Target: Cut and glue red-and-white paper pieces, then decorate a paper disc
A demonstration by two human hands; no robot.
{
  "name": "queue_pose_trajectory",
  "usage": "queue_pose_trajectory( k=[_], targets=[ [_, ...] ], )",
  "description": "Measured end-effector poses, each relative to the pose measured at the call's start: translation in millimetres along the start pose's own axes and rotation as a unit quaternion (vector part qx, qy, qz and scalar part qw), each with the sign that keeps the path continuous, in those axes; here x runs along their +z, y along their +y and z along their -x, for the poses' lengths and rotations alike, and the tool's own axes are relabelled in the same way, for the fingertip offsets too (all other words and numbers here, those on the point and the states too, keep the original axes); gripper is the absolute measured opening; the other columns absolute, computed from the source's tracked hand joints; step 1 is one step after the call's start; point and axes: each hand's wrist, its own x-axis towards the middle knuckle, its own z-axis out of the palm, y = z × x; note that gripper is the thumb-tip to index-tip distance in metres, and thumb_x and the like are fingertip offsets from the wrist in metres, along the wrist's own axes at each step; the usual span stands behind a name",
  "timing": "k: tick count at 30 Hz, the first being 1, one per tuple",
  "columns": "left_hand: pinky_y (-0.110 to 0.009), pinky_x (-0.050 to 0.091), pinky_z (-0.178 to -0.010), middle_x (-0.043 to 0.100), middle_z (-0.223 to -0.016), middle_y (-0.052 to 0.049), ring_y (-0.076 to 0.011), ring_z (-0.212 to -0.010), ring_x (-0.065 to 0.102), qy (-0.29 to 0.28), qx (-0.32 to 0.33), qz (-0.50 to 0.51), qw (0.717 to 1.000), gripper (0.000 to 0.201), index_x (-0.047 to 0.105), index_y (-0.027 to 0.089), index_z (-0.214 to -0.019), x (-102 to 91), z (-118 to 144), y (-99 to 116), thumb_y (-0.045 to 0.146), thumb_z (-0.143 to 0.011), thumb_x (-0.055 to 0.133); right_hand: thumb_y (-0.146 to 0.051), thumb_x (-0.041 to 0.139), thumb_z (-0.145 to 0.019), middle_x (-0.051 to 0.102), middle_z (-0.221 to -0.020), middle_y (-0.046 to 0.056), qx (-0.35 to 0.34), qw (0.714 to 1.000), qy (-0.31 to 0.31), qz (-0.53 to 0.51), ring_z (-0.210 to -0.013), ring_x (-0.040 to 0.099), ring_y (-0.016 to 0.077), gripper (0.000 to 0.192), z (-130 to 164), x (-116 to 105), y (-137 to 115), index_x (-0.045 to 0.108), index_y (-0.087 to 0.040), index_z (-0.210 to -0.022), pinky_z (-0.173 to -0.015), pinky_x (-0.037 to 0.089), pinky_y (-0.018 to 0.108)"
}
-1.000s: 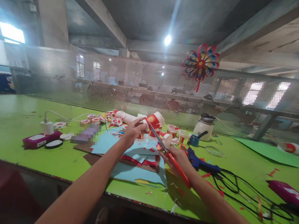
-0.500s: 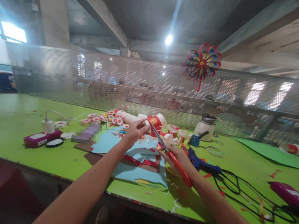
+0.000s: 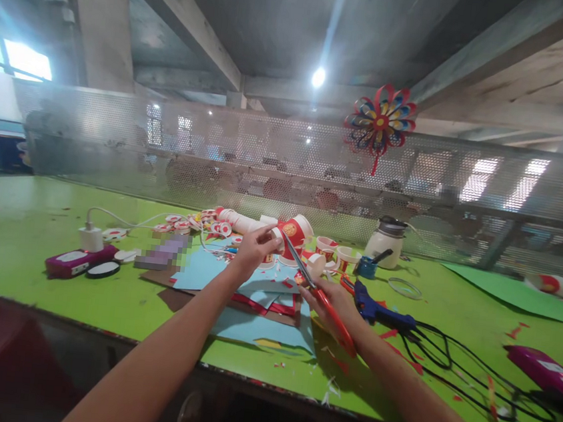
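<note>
A red and white paper cup (image 3: 298, 229), tipped on its side with the mouth to the upper right, is gripped by my left hand (image 3: 253, 251) around its base end. My right hand (image 3: 333, 301) is closed on red-handled scissors (image 3: 320, 299). Their blades point up and left, and the tips touch the cup's side or lie just in front of it; I cannot tell whether they cut in. Beneath my hands lie light blue paper sheets (image 3: 259, 329), strewn with small red and white scraps.
Right of my hands lie a blue glue gun (image 3: 381, 312) with black cable, cut cups (image 3: 345, 258), a blue pot (image 3: 367, 266) and a cream jug (image 3: 385, 242). Stacked cups (image 3: 242, 223) lie behind. A magenta power bank (image 3: 75, 262) is left. A perforated screen (image 3: 267, 156) borders the green table (image 3: 160, 312).
The scissors' handles have shifted slightly left and down with my right hand. My left hand and the cup are almost unmoved.
</note>
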Motion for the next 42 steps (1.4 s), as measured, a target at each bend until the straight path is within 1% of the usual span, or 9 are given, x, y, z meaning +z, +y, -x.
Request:
queue_pose_trajectory(
  k=[4, 9, 14, 21, 26, 29, 32, 37, 42],
  targets=[
    [-0.037, 0.053, -0.076, 0.065, -0.081, -0.003, -0.0177, -0.076, 0.062, -0.001, 0.009, -0.031, 0.999, 0.06, 0.061, 0.011, -0.117, 1.5, 2, 0, 0.032, -0.063, 0.075, -0.036, 0.051, -0.084, 0.074, -0.077, 0.007, 0.011, 1.0, -0.021, -0.004, -0.069, 0.068, 0.0219, 0.029, 0, 0, 0, 0.071, -0.015, -0.09, -0.062, 0.049, 0.028],
    [-0.037, 0.052, -0.077, 0.065, -0.084, -0.004, -0.0179, -0.078, 0.062, 0.004, 0.008, -0.045, 0.999, 0.064, 0.058, 0.008, -0.12, 2.4, 2, -4, 0.033, -0.063, 0.075, -0.036, 0.05, -0.086, 0.073, -0.077, 0.007, 0.014, 1.0, -0.024, -0.006, -0.07, 0.068, 0.0214, 0.029, 1, -3, -3, 0.07, -0.016, -0.089, -0.063, 0.048, 0.028],
    [-0.038, 0.052, -0.077, 0.065, -0.08, -0.003, -0.018, -0.077, 0.062, 0.008, 0.006, -0.032, 0.999, 0.063, 0.06, 0.009, -0.119, 2.9, 1, -5, 0.033, -0.063, 0.076, -0.037, 0.049, -0.087, 0.072, -0.076, 0.007, 0.016, 1.0, -0.015, 0.006, -0.067, 0.066, 0.0202, 0.03, 1, -4, -7, 0.07, -0.016, -0.086, -0.061, 0.048, 0.027],
    [-0.04, 0.053, -0.077, 0.068, -0.088, -0.007, -0.0199, -0.078, 0.064, 0.026, -0.008, -0.013, 1.0, 0.066, 0.061, 0.009, -0.118, 4.5, 2, -4, 0.032, -0.059, 0.079, -0.038, 0.047, -0.087, 0.071, -0.071, 0.006, 0.013, 1.0, 0.0, 0.002, -0.063, 0.064, 0.0197, 0.03, 3, 1, -8, 0.069, -0.017, -0.086, -0.058, 0.047, 0.027],
    [-0.039, 0.053, -0.077, 0.069, -0.088, -0.007, -0.0202, -0.079, 0.065, 0.017, -0.006, -0.022, 1.0, 0.067, 0.06, 0.01, -0.119, 1.4, 2, -2, 0.031, -0.059, 0.079, -0.037, 0.048, -0.087, 0.071, -0.071, 0.005, 0.008, 1.0, 0.015, 0.001, -0.065, 0.065, 0.0201, 0.028, 4, 3, -6, 0.069, -0.018, -0.083, -0.058, 0.047, 0.026],
    [-0.039, 0.052, -0.078, 0.068, -0.09, -0.007, -0.02, -0.08, 0.065, 0.008, -0.011, 0.005, 1.0, 0.064, 0.06, 0.011, -0.119, -1.7, -1, -3, 0.032, -0.061, 0.078, -0.036, 0.049, -0.086, 0.071, -0.07, 0.006, 0.003, 1.0, 0.018, 0.004, -0.064, 0.065, 0.0209, 0.027, 3, 5, -4, 0.069, -0.018, -0.083, -0.058, 0.047, 0.027],
    [-0.039, 0.052, -0.079, 0.069, -0.086, -0.007, -0.0192, -0.079, 0.066, 0.001, -0.028, 0.052, 0.998, 0.062, 0.059, 0.011, -0.12, -3.8, -2, -3, 0.031, -0.064, 0.077, -0.035, 0.051, -0.084, 0.072, -0.071, 0.007, 0.006, 1.0, 0.019, 0.013, -0.064, 0.066, 0.0223, 0.026, 2, 7, 0, 0.07, -0.017, -0.085, -0.059, 0.047, 0.029],
    [-0.038, 0.052, -0.077, 0.069, -0.086, -0.007, -0.0189, -0.077, 0.066, 0.012, -0.048, 0.077, 0.996, 0.063, 0.062, 0.011, -0.116, -3.5, -1, -1, 0.028, -0.059, 0.08, -0.036, 0.052, -0.082, 0.071, -0.071, 0.007, 0.013, 1.0, -0.013, -0.001, -0.065, 0.066, 0.0223, 0.027, 0, 3, 2, 0.07, -0.016, -0.082, -0.06, 0.048, 0.029],
    [-0.035, 0.05, -0.075, 0.069, -0.084, -0.006, -0.0186, -0.076, 0.065, 0.032, -0.035, 0.019, 0.999, 0.062, 0.065, 0.011, -0.114, 0.8, 2, -1, 0.03, -0.057, 0.081, -0.039, 0.048, -0.086, 0.067, -0.065, 0.003, 0.019, 0.998, -0.043, -0.039, -0.059, 0.061, 0.0169, 0.032, 0, -8, -7, 0.069, -0.015, -0.08, -0.054, 0.046, 0.024]
  ],
)
